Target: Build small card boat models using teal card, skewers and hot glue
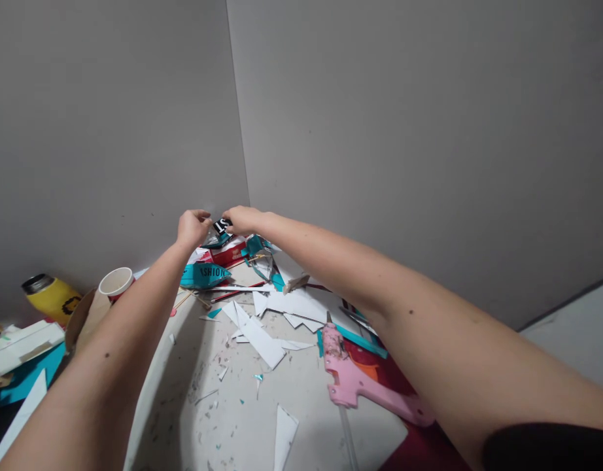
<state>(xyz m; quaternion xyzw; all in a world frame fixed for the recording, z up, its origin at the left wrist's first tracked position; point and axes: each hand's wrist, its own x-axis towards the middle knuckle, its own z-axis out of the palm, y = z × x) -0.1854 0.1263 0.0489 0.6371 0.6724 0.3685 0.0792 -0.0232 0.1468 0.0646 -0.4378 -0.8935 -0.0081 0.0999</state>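
Observation:
Both my arms reach to the far end of the table, near the corner of the walls. A small black packet (222,226) with white letters and a silvery part lies between my hands. My left hand (192,227) is closed at its left, silvery side, the fingertips partly hidden. On its right edge my right hand (241,220) is closed, fingers bent down over the packet. Just below are a red-and-white box (227,253) and a teal packet (206,276) with dark lettering. Crumpled teal and clear wrapping (261,256) lies beside my right wrist.
White card scraps (259,340) litter the table (242,425). A pink glue gun (348,379) with a clear glue stick lies at the right. To the left are a paper cup (116,282), a yellow bottle (51,297) and a white box (24,347). Grey walls enclose the far side.

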